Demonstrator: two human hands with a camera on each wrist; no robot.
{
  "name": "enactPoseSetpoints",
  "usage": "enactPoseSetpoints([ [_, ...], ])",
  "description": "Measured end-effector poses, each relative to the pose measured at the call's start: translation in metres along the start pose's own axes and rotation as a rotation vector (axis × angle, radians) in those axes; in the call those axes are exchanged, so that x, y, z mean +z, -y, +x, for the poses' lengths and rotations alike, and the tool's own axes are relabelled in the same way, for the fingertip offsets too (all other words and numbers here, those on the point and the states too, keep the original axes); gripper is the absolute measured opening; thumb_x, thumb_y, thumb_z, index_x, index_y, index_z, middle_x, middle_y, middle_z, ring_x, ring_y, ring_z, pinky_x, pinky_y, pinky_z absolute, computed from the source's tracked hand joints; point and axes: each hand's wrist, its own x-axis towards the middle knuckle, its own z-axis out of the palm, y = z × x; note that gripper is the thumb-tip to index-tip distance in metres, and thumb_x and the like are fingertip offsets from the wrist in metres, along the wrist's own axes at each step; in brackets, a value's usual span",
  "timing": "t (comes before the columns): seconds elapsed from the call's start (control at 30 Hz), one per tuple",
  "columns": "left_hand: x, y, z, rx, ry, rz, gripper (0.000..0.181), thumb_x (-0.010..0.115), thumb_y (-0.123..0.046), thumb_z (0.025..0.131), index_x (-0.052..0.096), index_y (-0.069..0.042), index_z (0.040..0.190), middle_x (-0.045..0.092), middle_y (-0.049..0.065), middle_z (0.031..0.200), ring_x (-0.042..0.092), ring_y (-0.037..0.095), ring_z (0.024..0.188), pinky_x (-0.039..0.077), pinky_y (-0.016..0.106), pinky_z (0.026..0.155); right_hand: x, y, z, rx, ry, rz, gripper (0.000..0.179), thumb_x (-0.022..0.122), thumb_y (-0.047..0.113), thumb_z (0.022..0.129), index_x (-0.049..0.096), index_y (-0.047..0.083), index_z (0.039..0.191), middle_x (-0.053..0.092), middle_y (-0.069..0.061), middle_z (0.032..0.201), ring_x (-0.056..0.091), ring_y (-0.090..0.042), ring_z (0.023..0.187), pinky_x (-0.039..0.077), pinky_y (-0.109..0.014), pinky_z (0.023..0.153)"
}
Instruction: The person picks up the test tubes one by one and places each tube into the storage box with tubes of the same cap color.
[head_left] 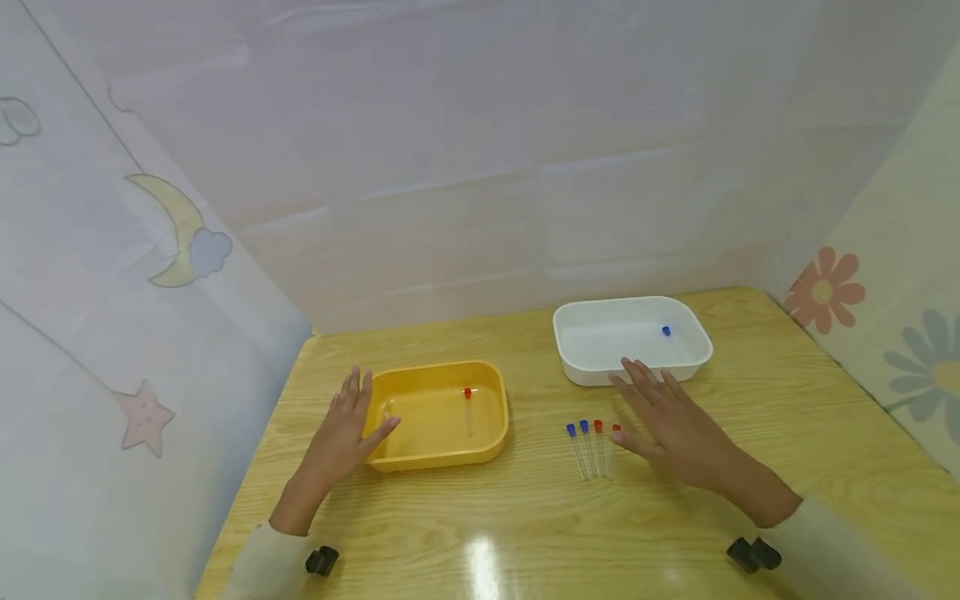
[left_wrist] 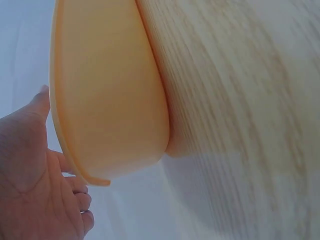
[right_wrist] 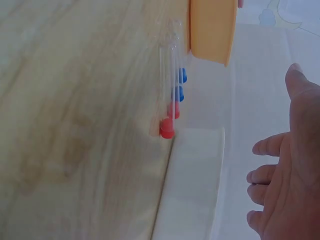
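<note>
My left hand (head_left: 341, 442), fingers extended, is at the left end of the yellow tray (head_left: 427, 437) and holds nothing. Inside that tray lies a thin clear tube with a red cap (head_left: 468, 393). Over the table, my right hand (head_left: 678, 433) spreads its fingers by the front wall of the white tray (head_left: 600, 342), also holding nothing. A blue-capped tube (head_left: 666, 331) lies in the white tray. Left of the right hand, two blue-capped tubes (head_left: 572, 431) and two red-capped tubes (head_left: 598, 427) lie side by side; the thumb partly covers the rightmost one in the head view.
The wooden table (head_left: 525, 542) meets a pale back wall (head_left: 465, 208). Printed sheets with a moon (head_left: 176, 212) and flowers (head_left: 825, 292) line the left and right sides. The yellow tray is at left, the white tray farther back at right.
</note>
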Motion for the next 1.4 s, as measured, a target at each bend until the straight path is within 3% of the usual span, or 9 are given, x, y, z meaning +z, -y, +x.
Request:
enactPoseSetpoints([
  [0.27,0.006,0.004,-0.001,-0.001,0.018,-0.024,0.096,0.053,-0.052,0.103,-0.004,-0.001,0.161,-0.011,0.017,0.168,-0.004,0.038,0.155,0.009,0.062,0.120,0.004,0.011,-0.009,0.034,0.029,0.112,0.085,0.061,0.049,0.100,0.021,0.010,0.163,0.013,-0.016,0.169,0.021,-0.045,0.150,0.004,-0.039,0.126],
  [0.37,0.008,0.005,-0.003,0.001,0.015,-0.031,0.097,0.054,-0.051,0.103,-0.004,0.001,0.161,-0.010,0.018,0.168,-0.003,0.039,0.155,0.009,0.063,0.120,0.006,0.014,-0.011,0.047,0.060,0.136,0.091,0.061,0.053,0.098,0.014,0.015,0.165,0.013,-0.017,0.169,0.023,-0.045,0.150,0.007,-0.040,0.126],
  [0.6,0.011,0.006,-0.007,0.006,0.023,-0.056,0.097,0.053,-0.051,0.103,-0.005,0.002,0.160,-0.011,0.018,0.167,-0.004,0.039,0.154,0.009,0.063,0.120,0.011,0.018,-0.010,0.042,0.102,0.154,0.098,0.062,0.060,0.094,0.013,0.013,0.165,0.018,-0.018,0.167,0.028,-0.045,0.147,0.031,-0.063,0.113],
  [0.87,0.012,0.007,-0.011,-0.016,0.032,-0.075,0.097,0.052,-0.052,0.104,-0.006,0.001,0.160,-0.013,0.017,0.167,-0.006,0.038,0.155,0.008,0.061,0.121,0.017,0.015,-0.010,0.046,0.176,0.148,0.105,0.064,0.066,0.089,0.017,0.009,0.164,0.019,-0.016,0.167,0.028,-0.038,0.150,0.027,-0.055,0.117],
  [1.07,0.014,0.007,-0.012,-0.025,0.040,-0.093,0.096,0.052,-0.051,0.104,-0.005,0.002,0.160,-0.014,0.018,0.167,-0.006,0.039,0.154,0.008,0.063,0.120,0.020,0.013,-0.010,0.030,0.205,0.145,0.109,0.066,0.069,0.085,0.026,0.000,0.159,0.026,-0.024,0.163,0.034,-0.041,0.146,0.029,-0.058,0.115],
  [1.4,0.013,0.009,-0.015,-0.031,0.047,-0.084,0.094,0.051,-0.051,0.104,0.001,0.008,0.159,-0.010,0.020,0.167,-0.006,0.041,0.154,0.008,0.064,0.120,0.022,0.010,-0.010,0.036,0.248,0.172,0.113,0.070,0.068,0.083,0.025,-0.004,0.158,0.028,-0.025,0.162,0.034,-0.044,0.145,0.037,-0.058,0.111],
])
